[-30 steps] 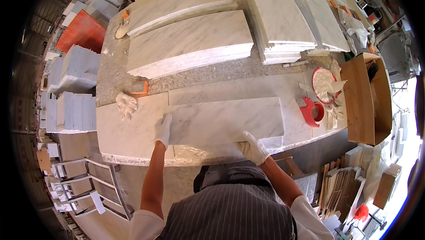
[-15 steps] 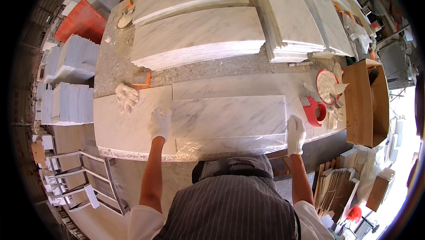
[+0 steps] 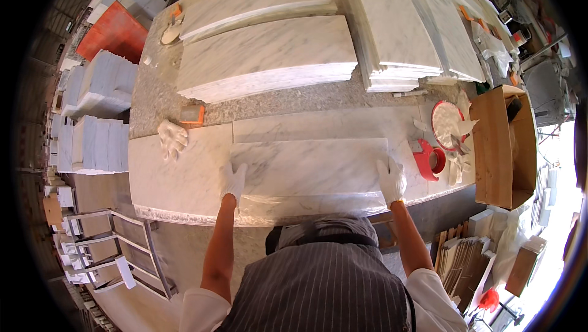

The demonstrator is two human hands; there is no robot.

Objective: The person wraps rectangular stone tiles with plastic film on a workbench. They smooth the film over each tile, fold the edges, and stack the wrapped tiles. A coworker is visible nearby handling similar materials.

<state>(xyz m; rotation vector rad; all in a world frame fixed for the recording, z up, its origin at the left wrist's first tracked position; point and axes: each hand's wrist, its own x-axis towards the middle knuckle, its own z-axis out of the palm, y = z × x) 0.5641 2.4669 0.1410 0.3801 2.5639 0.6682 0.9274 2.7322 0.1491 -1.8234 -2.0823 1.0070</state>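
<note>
A white, grey-veined marble slab (image 3: 309,166) lies lengthwise in front of me, on top of larger slabs (image 3: 177,182) along the table's near edge. At its left end is my left hand (image 3: 233,182), in a white knit glove, closed on the edge with the thumb toward the slab. My right hand (image 3: 392,182), gloved alike, grips the opposite end, fingers over the top edge. Undersides of both hands are hidden. Shiny clear film (image 3: 306,204) shows along the slab's near side. A red tape dispenser (image 3: 425,160) sits just right of my right hand.
Marble stacks (image 3: 269,56) (image 3: 398,19) fill the table's far side. A loose white glove (image 3: 173,139) and an orange-edged block (image 3: 192,114) lie at left. Beyond the dispenser are a tub of white paste (image 3: 447,120) and an open cardboard box (image 3: 496,148). A metal frame (image 3: 116,249) stands lower left.
Both hands have moved inward onto the slab's two ends; the right hand was out past its end before. The whole view has shifted slightly.
</note>
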